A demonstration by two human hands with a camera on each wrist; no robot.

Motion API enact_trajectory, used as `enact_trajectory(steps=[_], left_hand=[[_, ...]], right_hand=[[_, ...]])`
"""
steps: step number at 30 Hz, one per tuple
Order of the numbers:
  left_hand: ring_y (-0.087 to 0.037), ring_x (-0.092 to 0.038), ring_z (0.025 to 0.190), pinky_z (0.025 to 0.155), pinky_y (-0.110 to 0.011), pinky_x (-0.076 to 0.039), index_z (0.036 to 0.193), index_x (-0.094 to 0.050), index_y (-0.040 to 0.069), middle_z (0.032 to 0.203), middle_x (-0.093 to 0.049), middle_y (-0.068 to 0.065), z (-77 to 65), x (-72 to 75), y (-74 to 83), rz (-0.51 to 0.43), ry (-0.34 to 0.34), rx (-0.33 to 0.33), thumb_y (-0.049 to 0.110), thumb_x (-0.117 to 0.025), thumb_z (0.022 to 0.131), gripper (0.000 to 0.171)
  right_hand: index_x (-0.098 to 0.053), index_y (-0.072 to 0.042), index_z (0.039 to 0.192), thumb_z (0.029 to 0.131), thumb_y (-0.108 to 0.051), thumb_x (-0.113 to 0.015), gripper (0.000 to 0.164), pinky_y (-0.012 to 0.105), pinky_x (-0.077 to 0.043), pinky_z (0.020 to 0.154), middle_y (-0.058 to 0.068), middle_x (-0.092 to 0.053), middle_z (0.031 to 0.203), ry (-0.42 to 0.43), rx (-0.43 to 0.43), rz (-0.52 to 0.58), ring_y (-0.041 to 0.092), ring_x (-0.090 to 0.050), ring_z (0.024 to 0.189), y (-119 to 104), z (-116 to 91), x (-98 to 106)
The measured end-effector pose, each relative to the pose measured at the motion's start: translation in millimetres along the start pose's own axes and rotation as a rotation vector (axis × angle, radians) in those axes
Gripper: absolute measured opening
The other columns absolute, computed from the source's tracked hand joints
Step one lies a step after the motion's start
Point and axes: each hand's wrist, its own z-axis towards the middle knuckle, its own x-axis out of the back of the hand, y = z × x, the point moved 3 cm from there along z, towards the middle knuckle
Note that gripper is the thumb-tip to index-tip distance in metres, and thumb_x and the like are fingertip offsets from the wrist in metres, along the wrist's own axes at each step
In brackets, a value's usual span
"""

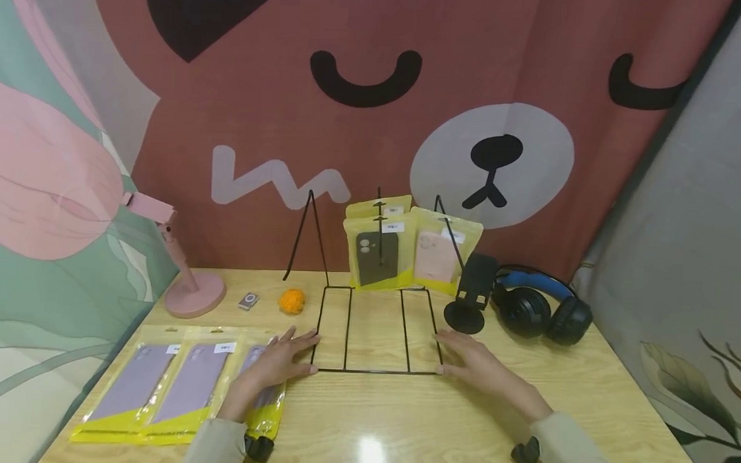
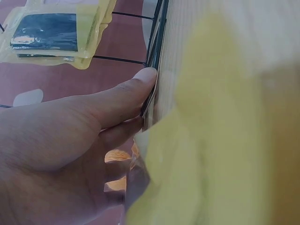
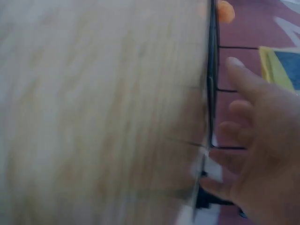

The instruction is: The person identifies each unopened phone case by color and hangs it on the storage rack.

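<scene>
A black wire display rack stands mid-table, its base lying flat with hooks rising behind. My left hand is at the base's front left corner, thumb and forefinger extended; in the left wrist view the thumb tip meets the wire. At the front right corner is my right hand, fingers loosely spread beside the wire. Packs with a dark phone case and a pink phone case hang from the hooks, another pack behind. Under my left hand lies a purple phone case pack, partly hidden.
Two more purple phone case packs lie at the left. Behind them are a pink stand, a small square device and a fuzzy orange ball. A black phone stand and headphones occupy the back right.
</scene>
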Motion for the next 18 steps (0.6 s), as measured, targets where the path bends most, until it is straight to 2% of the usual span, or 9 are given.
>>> enact_trajectory(steps=[4,8,13,18], left_hand=[[-0.050,-0.017,0.140,0.108,-0.069,-0.010,0.141,-0.050,0.007,0.150,-0.039,-0.013,3.8,-0.7,1.6,0.003,-0.005,0.000,0.032,-0.070,0.088,0.062],[-0.050,-0.017,0.140,0.108,-0.069,-0.011,0.140,-0.050,0.007,0.150,-0.039,-0.013,6.0,-0.1,2.0,0.005,0.006,0.001,0.032,-0.070,0.087,0.062],[-0.050,-0.018,0.139,0.108,-0.069,-0.010,0.140,-0.050,0.006,0.149,-0.040,-0.013,5.1,-0.1,1.8,0.009,0.016,0.004,0.032,-0.070,0.087,0.062],[-0.052,-0.018,0.139,0.107,-0.070,-0.013,0.137,-0.053,0.004,0.147,-0.043,-0.015,-0.3,2.9,6.2,0.015,0.031,0.011,0.028,-0.073,0.085,0.061]], right_hand=[[-0.053,-0.003,0.137,0.087,-0.042,-0.068,0.066,0.067,-0.032,0.099,0.021,-0.046,0.143,-0.032,0.010,-0.125,0.047,-0.037,0.132,4.0,-0.5,-1.9],[-0.053,-0.002,0.137,0.086,-0.042,-0.069,0.066,0.067,-0.031,0.099,0.019,-0.045,0.145,-0.034,0.042,-0.177,0.045,-0.038,0.133,4.4,1.4,1.1],[-0.057,-0.001,0.132,0.084,-0.042,-0.070,0.065,0.067,-0.036,0.095,0.019,-0.049,0.141,-0.021,0.092,-0.211,0.045,-0.043,0.128,3.3,3.7,2.1],[-0.062,0.000,0.127,0.080,-0.042,-0.074,0.064,0.063,-0.042,0.093,0.019,-0.054,0.136,0.000,0.102,-0.176,0.045,-0.049,0.124,3.3,6.0,-2.3]])
